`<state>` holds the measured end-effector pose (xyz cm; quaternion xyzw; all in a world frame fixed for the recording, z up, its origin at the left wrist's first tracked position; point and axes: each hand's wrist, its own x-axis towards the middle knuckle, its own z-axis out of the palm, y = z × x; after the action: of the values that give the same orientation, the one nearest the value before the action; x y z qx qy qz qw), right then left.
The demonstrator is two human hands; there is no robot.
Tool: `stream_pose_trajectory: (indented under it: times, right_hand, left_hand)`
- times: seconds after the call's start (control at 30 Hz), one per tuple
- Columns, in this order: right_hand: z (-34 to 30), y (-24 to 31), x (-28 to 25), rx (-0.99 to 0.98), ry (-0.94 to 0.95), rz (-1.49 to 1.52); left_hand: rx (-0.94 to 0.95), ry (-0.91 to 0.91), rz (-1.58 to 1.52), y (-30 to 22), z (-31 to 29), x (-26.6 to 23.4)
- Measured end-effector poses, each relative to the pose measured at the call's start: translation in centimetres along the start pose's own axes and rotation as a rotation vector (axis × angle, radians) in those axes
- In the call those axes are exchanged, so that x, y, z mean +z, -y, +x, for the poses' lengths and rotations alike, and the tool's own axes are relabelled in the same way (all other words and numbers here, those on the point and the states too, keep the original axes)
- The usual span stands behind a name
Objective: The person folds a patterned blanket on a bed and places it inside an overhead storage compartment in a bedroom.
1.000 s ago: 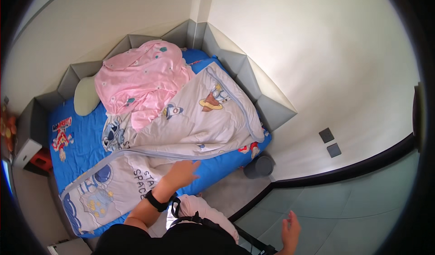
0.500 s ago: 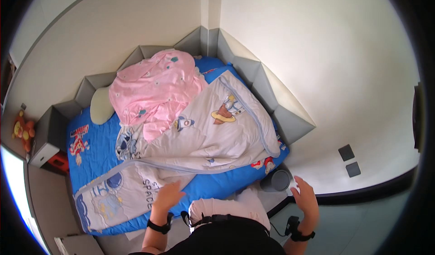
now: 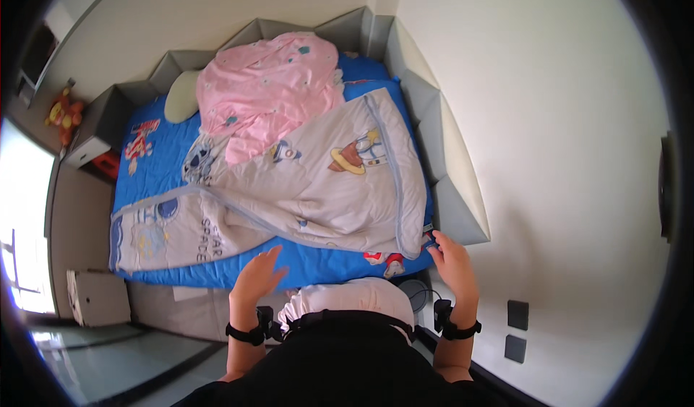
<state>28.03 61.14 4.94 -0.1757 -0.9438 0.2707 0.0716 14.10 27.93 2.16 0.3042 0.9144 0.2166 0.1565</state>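
My left hand (image 3: 254, 277) and right hand (image 3: 455, 266), both open, would best grip the quilt (image 3: 332, 208) ahead by its edge.

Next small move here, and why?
Probably shift the bare right hand slightly left onto the near right corner of the white cartoon-print quilt with grey-blue trim: that corner lies close beside it, the hand looks empty, and the quilt is rumpled.

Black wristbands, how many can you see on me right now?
2. One wristband sits on the wrist below your left hand, the other wristband on the wrist below your right hand.
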Motion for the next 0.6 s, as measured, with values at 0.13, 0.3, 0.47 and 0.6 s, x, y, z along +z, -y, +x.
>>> stream_pose_trajectory:
  times: [0.13,0.3,0.47,0.6]
  right_hand:
    - [2.2,-4.8,0.7,0.010,0.173,-0.048]
    - [6.8,-7.9,3.6,-0.143,0.278,0.001]
    - [10.8,-9.3,6.7,-0.225,0.352,0.069]
    - [13.4,-10.5,9.4,-0.278,0.418,0.027]
  left_hand:
    - [-0.213,-0.025,0.018,-3.3,-0.7,0.9]
    - [-0.329,-0.050,-0.024,-5.9,-2.7,3.1]
    - [-0.473,0.059,-0.062,-8.9,-2.4,3.0]
    - [-0.465,-0.046,0.014,-9.5,-1.9,2.9]
